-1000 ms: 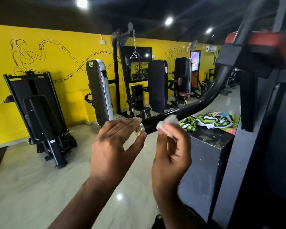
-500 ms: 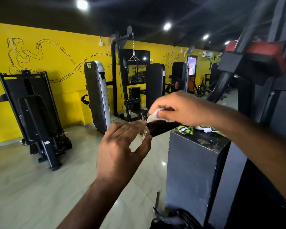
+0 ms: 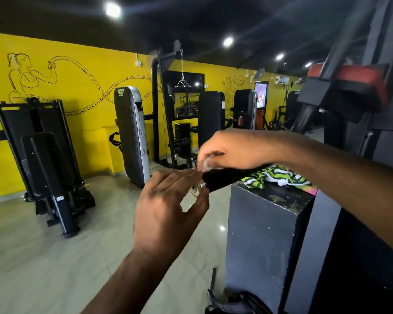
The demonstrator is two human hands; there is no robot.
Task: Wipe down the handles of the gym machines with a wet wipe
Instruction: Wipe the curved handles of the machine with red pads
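Several round ceiling lamps [image 3: 112, 10] shine out of a dark ceiling along the top of the frame. Below them a yellow wall [image 3: 82, 53] runs across the left and centre, with a line drawing of a figure swinging ropes [image 3: 55, 73]. The floor [image 3: 43, 257] in the lower left is pale glossy tile that throws back small glints.

Against the wall, at the left, stands a black machine [image 3: 43, 155]. Right of it is an upright grey-and-black pad [image 3: 129, 132], then a tall cable tower [image 3: 159, 105] with a triangle grip hanging on a chain [image 3: 183, 83].

On the right, a black scuffed box [image 3: 259, 234] stands close in front of you, with a green-and-white striped cloth [image 3: 277, 177] lying on top. A red pad [image 3: 349, 78] on a dark frame fills the upper right.

The black handle [image 3: 227, 177] juts toward you at centre frame, passing just above the box, its metal end cap [image 3: 199, 188] pointing lower left. Your right hand [image 3: 232, 148] reaches in over the cloth, fingers curled, pinching the wet wipe [image 3: 208, 164] against the top of the handle near its end; the wipe is blurred. Your left hand [image 3: 170, 207] is held with its fingers straight above the cap and its thumb spread below it, gripping nothing. You cannot tell whether it touches the cap.
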